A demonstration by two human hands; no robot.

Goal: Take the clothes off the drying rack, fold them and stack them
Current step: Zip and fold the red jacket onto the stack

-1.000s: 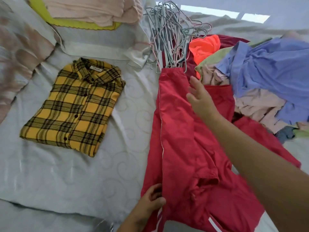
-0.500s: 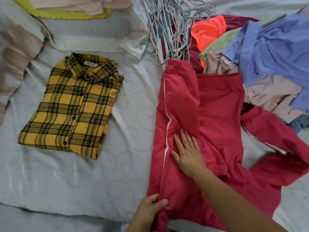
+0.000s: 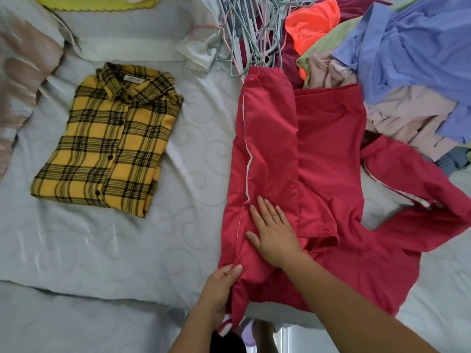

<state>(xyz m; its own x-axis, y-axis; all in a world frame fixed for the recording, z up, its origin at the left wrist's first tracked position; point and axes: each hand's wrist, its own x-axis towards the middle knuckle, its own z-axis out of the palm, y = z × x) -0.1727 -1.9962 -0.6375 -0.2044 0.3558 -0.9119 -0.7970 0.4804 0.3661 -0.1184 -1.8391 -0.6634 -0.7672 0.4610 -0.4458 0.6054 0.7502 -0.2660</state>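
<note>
Folded yellow-and-black plaid cotton shirt (image 3: 109, 141) is lying centre-left on the pale quilted bed (image 3: 102, 250). Left hand (image 3: 221, 289) is gripping the hem of the red white-piped jacket (image 3: 328, 154), centre frame. Right hand (image 3: 275, 233) is pressing flat, fingers straight, on the folded-in sleeve. Recommended: hold the hem taut and smooth upward along the piping.

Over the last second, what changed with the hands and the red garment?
The right hand came back from the far end of the red garment and now presses flat on its near part, beside the white stripe. The left hand still grips the near edge. The folded yellow plaid shirt and clothes pile lie as before.
</note>
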